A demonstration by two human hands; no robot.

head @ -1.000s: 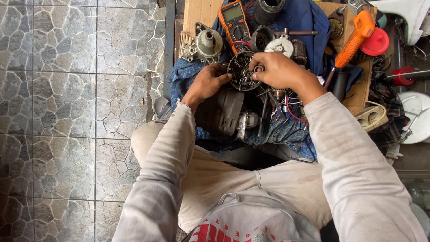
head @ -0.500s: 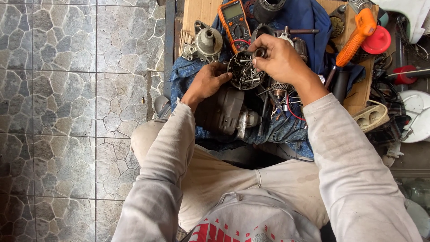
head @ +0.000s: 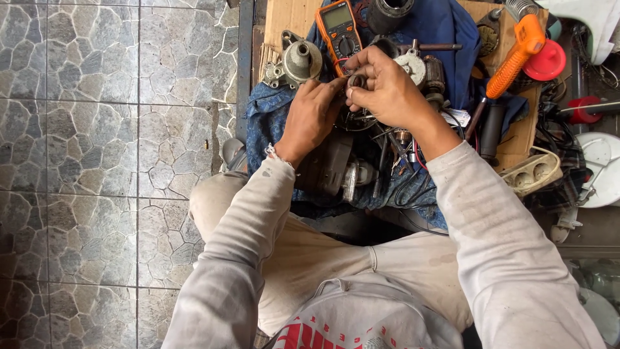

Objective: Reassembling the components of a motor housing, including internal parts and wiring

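My left hand (head: 313,116) and my right hand (head: 382,87) meet over a blue cloth (head: 271,123) on the floor. Both grip a small round dark metal part (head: 356,81), which my fingers mostly cover. Under the hands lies a dark motor housing (head: 329,171) with loose wires. A grey metal end cap (head: 298,59) sits just left of my left hand. An orange multimeter (head: 338,27) lies just beyond the hands. A white-and-copper armature (head: 420,68) shows behind my right hand.
An orange-handled tool (head: 516,55) and a red round cap (head: 547,63) lie on cardboard at the right. A beige socket strip (head: 533,173) and tangled cables are further right. Grey stone tiles (head: 97,129) cover the floor on the left. My knees are below.
Both hands have lifted from the round motor part and drawn together. They now pinch a smaller round piece between the fingertips, a little higher in view.
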